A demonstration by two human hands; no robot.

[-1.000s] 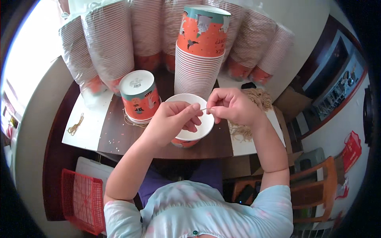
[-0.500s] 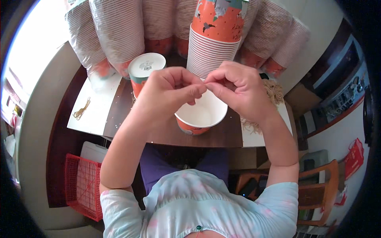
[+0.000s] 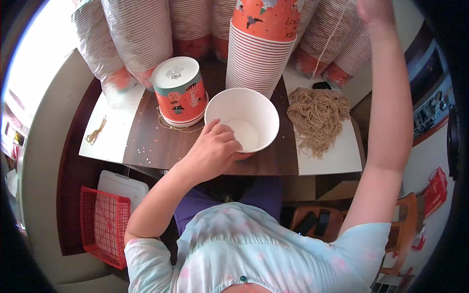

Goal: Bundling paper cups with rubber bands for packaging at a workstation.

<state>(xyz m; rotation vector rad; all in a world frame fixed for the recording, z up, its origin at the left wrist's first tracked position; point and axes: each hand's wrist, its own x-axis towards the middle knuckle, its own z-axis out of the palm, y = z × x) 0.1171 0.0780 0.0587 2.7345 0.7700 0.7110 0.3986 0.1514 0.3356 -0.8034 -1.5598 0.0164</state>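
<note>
At centre, the left hand (image 3: pixel 215 150) clamps the paper tub (image 3: pixel 256 117); the right hand's (image 3: pixel 376 10) grip, cropped upper right, cannot be told.

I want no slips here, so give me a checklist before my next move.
1. Open white-lined tub upright, mouth up: ok.
2. Left grip at the tub's near-left rim: ok.
3. Right grip fully in view: not ok, the picture's top edge cuts it off.
4. Pale strand held by the right grip: cannot tell, its upper end is out of sight.
5. Tan twine pile apart from the tub: ok.
</note>
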